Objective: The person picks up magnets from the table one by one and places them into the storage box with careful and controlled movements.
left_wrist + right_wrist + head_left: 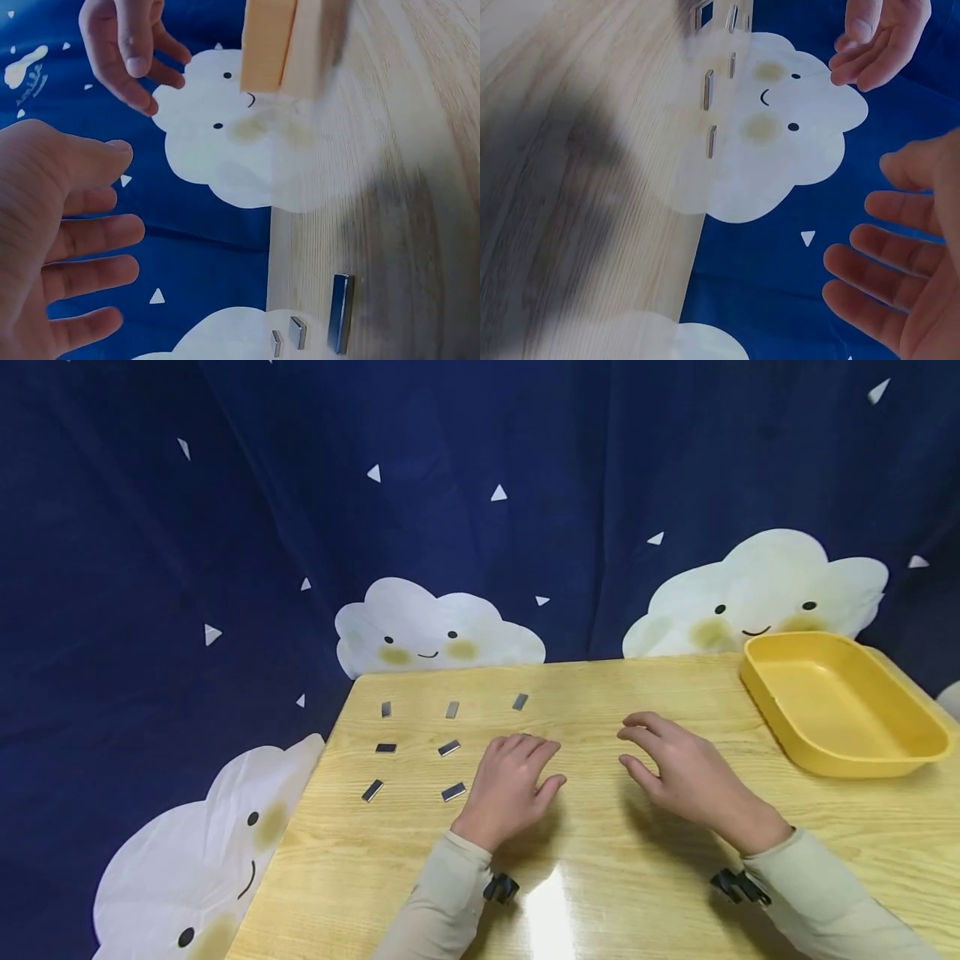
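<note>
My left hand [508, 787] hovers over the middle of the wooden table, fingers relaxed and holding nothing. To its left lie several small flat metallic blocks, loosely in rows; the nearest is a dark shiny block [453, 792] just beside the wrist. Another block [520, 702] lies beyond the fingertips. My right hand [686, 772] is raised above the table too, its fingers loosely bent and nothing between them. In the left wrist view the thumb and fingers [94, 236] stand apart, with a shiny block [340, 313] lower down. The right wrist view shows loose fingers [877, 262] likewise.
A yellow plastic basin [862, 702] stands at the right end of the wooden table [600, 693], beyond the right hand. Behind the table hangs a dark blue cloth [480, 527] with white clouds and triangles. Both sleeves have dark straps at the wrists.
</note>
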`<state>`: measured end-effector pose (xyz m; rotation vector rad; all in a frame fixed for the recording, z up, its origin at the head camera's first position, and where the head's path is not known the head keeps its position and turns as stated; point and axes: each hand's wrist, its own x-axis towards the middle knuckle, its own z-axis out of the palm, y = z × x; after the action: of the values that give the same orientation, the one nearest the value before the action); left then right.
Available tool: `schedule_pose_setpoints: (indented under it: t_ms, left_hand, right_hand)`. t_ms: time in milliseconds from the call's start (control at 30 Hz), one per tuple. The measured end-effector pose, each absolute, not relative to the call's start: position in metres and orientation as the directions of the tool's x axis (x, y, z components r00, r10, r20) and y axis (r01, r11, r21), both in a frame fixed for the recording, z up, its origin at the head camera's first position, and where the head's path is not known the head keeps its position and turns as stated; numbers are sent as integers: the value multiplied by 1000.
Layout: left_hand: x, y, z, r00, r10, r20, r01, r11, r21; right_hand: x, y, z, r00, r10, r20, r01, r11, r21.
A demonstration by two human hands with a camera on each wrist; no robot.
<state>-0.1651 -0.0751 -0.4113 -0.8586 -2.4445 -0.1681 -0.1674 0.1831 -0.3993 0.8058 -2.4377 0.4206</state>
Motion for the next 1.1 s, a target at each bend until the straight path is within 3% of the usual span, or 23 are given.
schedule_pose_setpoints:
  t_ms: [300,1100]
  left_hand:
    - [-168,-81,-420,-722,546,424,652,742,155]
    - [-164,-82,-414,-763,475,439,627,708,324]
  right_hand:
    - [-164,200,-399,-695,-452,560,-614,778,-134]
    - [-169,213,-402,-644,-489,588,-651,755,-85]
